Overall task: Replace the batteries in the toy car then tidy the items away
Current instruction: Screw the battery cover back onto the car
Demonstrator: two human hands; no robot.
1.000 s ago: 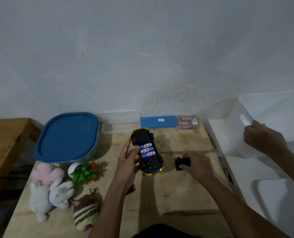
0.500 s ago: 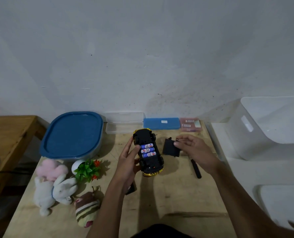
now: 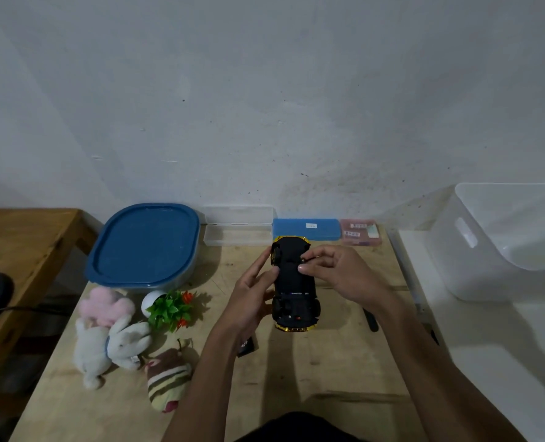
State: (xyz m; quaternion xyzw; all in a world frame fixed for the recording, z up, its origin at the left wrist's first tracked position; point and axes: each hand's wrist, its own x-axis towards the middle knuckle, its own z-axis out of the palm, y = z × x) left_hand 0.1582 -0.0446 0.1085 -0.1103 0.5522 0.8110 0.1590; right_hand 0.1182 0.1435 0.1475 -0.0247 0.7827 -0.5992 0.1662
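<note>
The black and gold toy car (image 3: 294,309) lies upside down over the middle of the wooden table (image 3: 312,371). My left hand (image 3: 252,298) grips its left side. My right hand (image 3: 338,275) presses the black battery cover (image 3: 291,269) onto the car's underside, so the batteries are hidden apart from a thin strip. A black screwdriver (image 3: 370,320) lies on the table to the right, partly behind my right forearm. A small black item (image 3: 247,346) lies under my left wrist.
A blue-lidded container (image 3: 143,244) stands at the back left. A clear box (image 3: 237,231), a blue case (image 3: 306,229) and a pink pack (image 3: 360,232) line the wall. Plush toys (image 3: 108,339), a small plant (image 3: 169,309) sit left. A white bin (image 3: 503,237) stands right.
My right hand picked up the black battery cover from the table, carried it left and set it over the batteries. The other person's hand at the white bin has withdrawn.
</note>
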